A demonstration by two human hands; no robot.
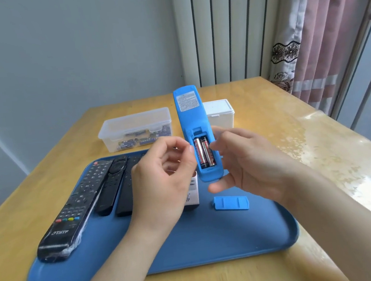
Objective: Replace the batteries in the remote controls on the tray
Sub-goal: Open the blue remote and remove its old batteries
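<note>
Holding a blue remote (188,114) upright above the tray (203,242), the right hand (247,163) wraps its fingers (217,186) round the lower body, two batteries (204,153) showing in the open bay. On my feed the left hand (161,177) hovers at the bay's 9 o'clock, fingers loosely curled and grasping nothing (thumb tip just beside the batteries). The blue cover (231,203) lies on the tray at 5 o'clock, black remotes (80,198) at 9 o'clock. A clear box (132,128) sits on the surface (296,150) at 11 o'clock.
</note>
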